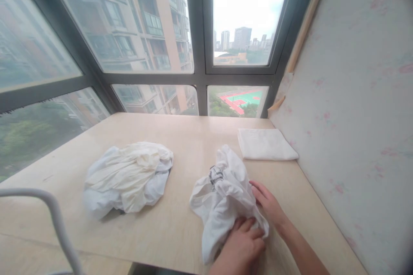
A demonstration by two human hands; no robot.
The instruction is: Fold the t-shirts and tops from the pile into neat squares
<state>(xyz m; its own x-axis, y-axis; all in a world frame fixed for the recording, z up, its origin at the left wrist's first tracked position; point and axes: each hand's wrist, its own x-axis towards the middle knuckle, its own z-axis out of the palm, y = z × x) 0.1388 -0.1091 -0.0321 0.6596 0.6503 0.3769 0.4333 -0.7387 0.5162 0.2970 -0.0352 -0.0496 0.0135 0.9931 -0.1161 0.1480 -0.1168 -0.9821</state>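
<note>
A crumpled white garment with a dark print lies on the pale tabletop, right of the middle. My left hand is over its near end, with the fingers curled into the fabric. Beside the garment's right edge, my right hand has its fingers stretched out, the tips touching the cloth. Its thumb is not clearly visible. The garment's exact cut cannot be made out in its folds.
On the left lies a heap of white and cream cloth. A folded white cloth rests near the flowered wall. A grey curved tube rises at the lower left. Windows border the table's far side.
</note>
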